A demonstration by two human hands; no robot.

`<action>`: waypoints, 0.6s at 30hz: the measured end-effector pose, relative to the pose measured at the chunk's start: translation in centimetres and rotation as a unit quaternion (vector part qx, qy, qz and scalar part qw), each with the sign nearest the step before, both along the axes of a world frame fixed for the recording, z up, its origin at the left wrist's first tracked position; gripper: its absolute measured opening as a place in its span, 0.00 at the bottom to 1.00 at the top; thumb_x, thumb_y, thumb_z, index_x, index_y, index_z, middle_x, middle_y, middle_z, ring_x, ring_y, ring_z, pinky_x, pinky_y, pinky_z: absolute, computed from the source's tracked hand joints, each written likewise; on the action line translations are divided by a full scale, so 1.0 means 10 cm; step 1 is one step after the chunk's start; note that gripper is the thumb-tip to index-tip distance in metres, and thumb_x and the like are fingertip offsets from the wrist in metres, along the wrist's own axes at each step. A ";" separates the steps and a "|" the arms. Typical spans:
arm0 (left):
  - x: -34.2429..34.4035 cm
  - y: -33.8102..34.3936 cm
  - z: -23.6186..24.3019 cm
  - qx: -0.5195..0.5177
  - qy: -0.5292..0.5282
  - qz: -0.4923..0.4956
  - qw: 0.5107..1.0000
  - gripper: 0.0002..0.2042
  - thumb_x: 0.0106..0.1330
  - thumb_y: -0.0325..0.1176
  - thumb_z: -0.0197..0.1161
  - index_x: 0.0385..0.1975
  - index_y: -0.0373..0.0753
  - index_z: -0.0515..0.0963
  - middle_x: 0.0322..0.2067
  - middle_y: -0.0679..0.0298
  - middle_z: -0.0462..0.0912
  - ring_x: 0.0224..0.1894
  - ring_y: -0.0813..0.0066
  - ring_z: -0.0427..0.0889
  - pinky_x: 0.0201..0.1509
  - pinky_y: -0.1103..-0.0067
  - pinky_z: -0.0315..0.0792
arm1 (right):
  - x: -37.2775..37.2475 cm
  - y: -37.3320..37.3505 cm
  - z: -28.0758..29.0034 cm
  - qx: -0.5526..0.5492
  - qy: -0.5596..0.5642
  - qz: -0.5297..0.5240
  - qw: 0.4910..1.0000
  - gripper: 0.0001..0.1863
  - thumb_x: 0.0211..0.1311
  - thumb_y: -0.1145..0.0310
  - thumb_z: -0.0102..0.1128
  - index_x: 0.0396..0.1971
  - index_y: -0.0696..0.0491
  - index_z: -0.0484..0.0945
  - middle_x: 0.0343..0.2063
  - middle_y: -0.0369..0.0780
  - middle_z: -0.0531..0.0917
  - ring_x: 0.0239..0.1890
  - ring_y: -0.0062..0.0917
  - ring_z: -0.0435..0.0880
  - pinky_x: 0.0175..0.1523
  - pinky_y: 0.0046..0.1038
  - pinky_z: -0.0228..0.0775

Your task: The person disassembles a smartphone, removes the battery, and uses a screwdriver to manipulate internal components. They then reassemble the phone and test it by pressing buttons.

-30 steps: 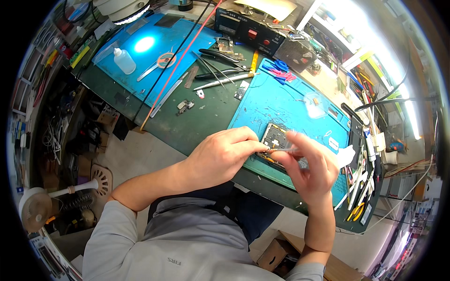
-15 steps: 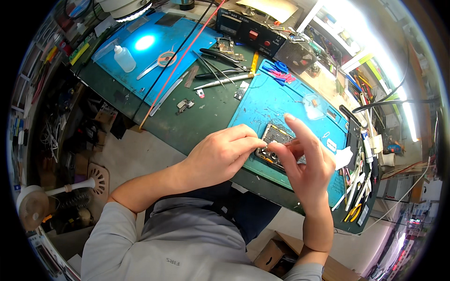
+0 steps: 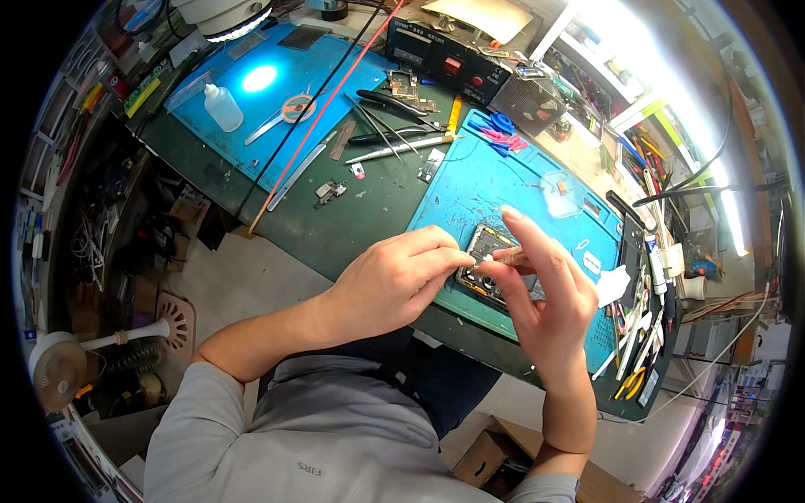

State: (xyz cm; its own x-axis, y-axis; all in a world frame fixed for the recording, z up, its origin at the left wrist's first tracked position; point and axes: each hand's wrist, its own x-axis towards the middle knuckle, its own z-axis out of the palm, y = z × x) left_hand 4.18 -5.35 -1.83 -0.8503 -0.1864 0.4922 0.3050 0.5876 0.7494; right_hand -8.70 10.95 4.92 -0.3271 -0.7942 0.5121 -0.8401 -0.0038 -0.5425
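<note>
An opened smartphone (image 3: pixel 484 243) lies on the blue work mat (image 3: pixel 449 197), its inner parts exposed. Both of my hands hover over it, fingertips almost meeting. My left hand (image 3: pixel 401 272) is closed in a pinch, thumb against fingers, at the phone's left edge. Opposite it, my right hand (image 3: pixel 549 285) pinches with thumb and bent fingers while its index finger sticks up. A tiny pale piece shows between the fingertips, too small to name. My right hand covers part of the phone.
Tweezers (image 3: pixel 387 130), black-handled pliers (image 3: pixel 394 102) and a small circuit board (image 3: pixel 330 192) lie left of the mat. Blue and pink clips (image 3: pixel 501 132) sit at its far edge. A squeeze bottle (image 3: pixel 223 107) stands further left. Several tools, including yellow-handled pliers (image 3: pixel 631 382), crowd the right edge.
My right hand has shifted slightly, its raised index finger a little further left. My left hand stays nearly in place, still pinching.
</note>
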 end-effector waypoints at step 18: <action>0.02 -0.01 0.02 -0.010 -0.013 0.007 1.000 0.11 0.66 0.17 0.65 0.47 0.35 0.83 0.42 0.59 0.84 0.40 0.61 0.86 0.42 0.71 0.81 | -0.03 0.03 -0.09 -0.025 -0.083 0.000 0.996 0.29 0.62 0.85 0.68 0.64 0.58 0.78 0.43 0.47 0.91 0.40 0.33 0.93 0.44 0.30 0.86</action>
